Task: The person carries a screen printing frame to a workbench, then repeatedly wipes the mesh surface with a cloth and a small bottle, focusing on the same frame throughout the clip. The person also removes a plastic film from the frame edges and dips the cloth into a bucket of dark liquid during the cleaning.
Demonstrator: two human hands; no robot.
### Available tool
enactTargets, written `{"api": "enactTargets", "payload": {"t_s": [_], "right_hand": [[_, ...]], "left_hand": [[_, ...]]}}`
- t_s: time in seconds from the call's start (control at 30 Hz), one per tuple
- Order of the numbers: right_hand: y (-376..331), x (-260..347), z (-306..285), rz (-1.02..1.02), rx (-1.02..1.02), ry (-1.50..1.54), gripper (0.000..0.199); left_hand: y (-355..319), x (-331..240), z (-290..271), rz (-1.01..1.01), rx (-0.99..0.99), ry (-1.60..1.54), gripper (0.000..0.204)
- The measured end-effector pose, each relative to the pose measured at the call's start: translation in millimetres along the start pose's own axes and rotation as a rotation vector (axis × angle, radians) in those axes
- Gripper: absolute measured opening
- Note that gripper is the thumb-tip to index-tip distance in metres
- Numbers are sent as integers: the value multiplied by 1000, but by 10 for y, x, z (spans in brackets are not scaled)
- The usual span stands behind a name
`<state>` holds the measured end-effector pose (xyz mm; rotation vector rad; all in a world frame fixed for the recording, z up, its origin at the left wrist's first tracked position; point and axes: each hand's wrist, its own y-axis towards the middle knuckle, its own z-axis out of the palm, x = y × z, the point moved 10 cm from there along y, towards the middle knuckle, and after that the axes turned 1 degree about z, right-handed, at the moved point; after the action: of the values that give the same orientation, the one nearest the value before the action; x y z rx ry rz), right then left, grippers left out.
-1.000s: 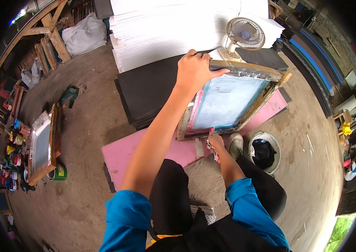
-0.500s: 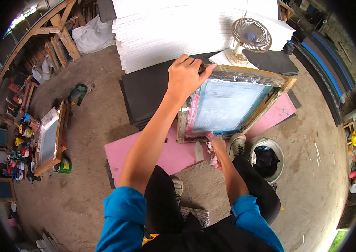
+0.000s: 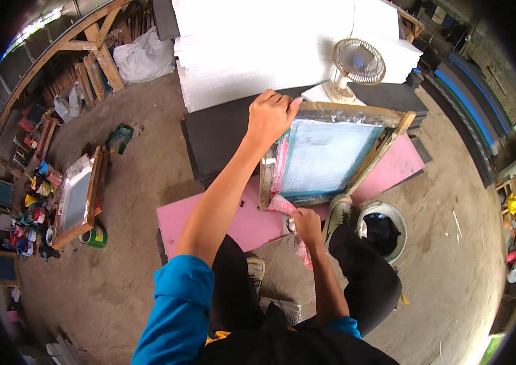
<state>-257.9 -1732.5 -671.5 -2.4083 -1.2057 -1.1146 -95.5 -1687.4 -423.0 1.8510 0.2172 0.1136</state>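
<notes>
A screen printing frame (image 3: 355, 113) with worn wooden bars stands tilted before me, its pale blue mesh (image 3: 326, 157) edged in teal and pink. My left hand (image 3: 270, 115) is closed over its upper left corner. Low at the front, my right hand (image 3: 308, 226) grips a crumpled pink and white rag (image 3: 281, 204). One end of the rag touches the frame's lower left corner; the other end hangs below my fist. The frame's foot is near a pink sheet (image 3: 200, 226) on the ground. A small pale bottle beside my right hand is mostly hidden.
Behind the frame, a small fan (image 3: 358, 62) stands on dark sheets (image 3: 224, 131) beside a tall stack of white sheets (image 3: 233, 67). A bucket (image 3: 401, 239) with dark cloth is by my right shoe. Another screen frame (image 3: 74, 236) leans at left near paint containers (image 3: 42, 188).
My right hand has drawn slightly left and down, and the rag now stretches up to the frame's lower left corner. My left hand keeps its hold on the frame.
</notes>
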Motion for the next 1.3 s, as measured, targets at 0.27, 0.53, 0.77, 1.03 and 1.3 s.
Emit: {"api": "enactTargets", "payload": {"t_s": [0.27, 0.53, 0.77, 1.03, 1.3], "right_hand": [[-233, 304, -917, 187, -125, -52, 26], [-526, 629, -3003, 126, -717, -33, 28], [-72, 613, -2410, -58, -554, 142, 24], [764, -59, -974, 30, -374, 198, 31], [1281, -384, -69, -85, -171, 46, 30]], "left_hand": [[3, 61, 70, -23, 40, 2, 32], [46, 155, 161, -71, 99, -26, 35], [-427, 590, 142, -459, -66, -287, 54], [-2340, 1060, 1075, -819, 444, -439, 84], [-2452, 1404, 1421, -890, 521, -448, 81]]}}
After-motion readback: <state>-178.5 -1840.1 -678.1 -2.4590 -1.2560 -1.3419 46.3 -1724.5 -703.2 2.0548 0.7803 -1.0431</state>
